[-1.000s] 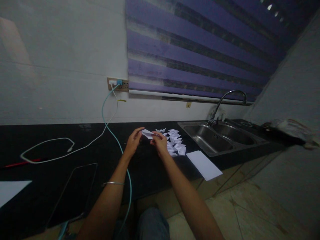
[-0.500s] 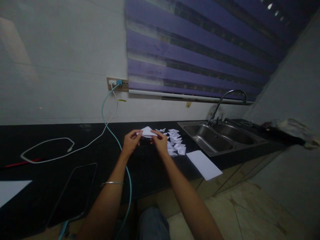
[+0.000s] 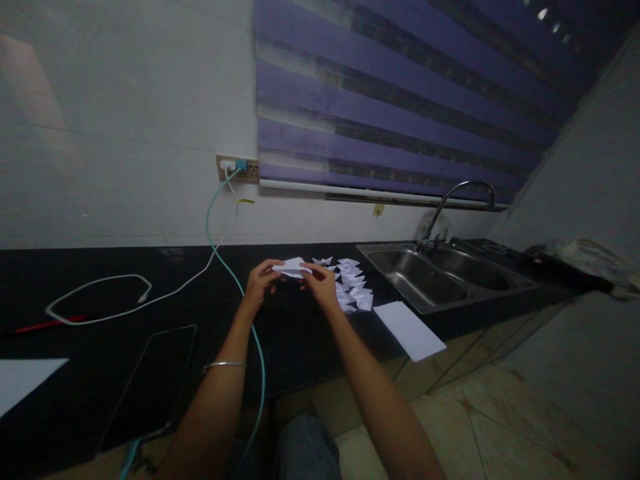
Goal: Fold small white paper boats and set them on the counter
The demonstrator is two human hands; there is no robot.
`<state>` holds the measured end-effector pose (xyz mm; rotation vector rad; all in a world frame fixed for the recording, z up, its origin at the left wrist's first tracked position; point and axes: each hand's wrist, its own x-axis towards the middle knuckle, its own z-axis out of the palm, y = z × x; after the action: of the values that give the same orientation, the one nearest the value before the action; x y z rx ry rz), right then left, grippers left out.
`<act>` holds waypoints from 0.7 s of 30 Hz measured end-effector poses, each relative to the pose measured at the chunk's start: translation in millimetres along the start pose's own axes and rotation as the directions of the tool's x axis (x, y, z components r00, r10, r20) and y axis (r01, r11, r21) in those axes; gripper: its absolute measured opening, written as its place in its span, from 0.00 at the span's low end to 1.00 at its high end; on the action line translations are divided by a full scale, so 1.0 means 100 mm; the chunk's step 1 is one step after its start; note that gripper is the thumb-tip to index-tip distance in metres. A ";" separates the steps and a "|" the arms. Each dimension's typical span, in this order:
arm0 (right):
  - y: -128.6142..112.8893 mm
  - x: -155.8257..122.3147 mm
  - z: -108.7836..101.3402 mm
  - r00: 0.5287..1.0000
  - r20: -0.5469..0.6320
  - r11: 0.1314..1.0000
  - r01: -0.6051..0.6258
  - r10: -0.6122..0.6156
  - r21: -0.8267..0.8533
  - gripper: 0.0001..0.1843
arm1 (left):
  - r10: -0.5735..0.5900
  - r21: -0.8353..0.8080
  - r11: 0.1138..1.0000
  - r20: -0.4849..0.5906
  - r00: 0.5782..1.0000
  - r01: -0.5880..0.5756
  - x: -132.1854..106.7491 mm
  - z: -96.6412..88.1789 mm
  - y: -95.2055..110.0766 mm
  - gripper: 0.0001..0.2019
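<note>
A small folded white paper piece (image 3: 291,267) is held just above the black countertop (image 3: 100,353). My left hand (image 3: 261,283) pinches its left side and my right hand (image 3: 319,285) pinches its right side. Several folded white paper shapes (image 3: 351,283) lie on the counter just right of my hands. A flat white sheet (image 3: 409,329) rests at the counter's front edge further right.
A steel double sink (image 3: 440,275) with a curved tap (image 3: 453,199) sits at the right. A teal cable (image 3: 226,260) and a white cable (image 3: 100,301) run from the wall socket (image 3: 239,168). A phone (image 3: 155,373), a red pen (image 3: 43,326) and another white sheet (image 3: 23,381) lie at left.
My hands have turned and flattened the paper piece slightly; my left fingers closed further onto it. The view has shifted a little to the left.
</note>
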<state>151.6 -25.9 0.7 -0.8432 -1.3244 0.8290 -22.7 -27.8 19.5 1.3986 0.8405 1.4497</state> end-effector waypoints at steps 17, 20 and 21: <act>0.02 0.00 -0.02 1.000 0.010 1.000 0.008 -0.008 0.009 0.11 | -0.054 0.017 0.998 0.111 0.992 0.052 -0.02 0.01 -0.02 0.19; 0.02 0.00 -0.02 1.000 0.013 0.999 0.008 -0.008 0.033 0.11 | -0.057 0.036 0.998 0.115 0.992 0.053 -0.02 0.00 0.00 0.19; 0.02 0.00 -0.02 1.000 0.015 0.999 0.008 -0.008 0.038 0.11 | -0.053 0.040 0.998 0.106 0.993 0.049 -0.02 -0.01 0.00 0.18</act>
<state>153.4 -24.8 -1.2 -0.8029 -1.3202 0.8533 -23.4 -29.3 18.9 1.4588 0.8330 1.3145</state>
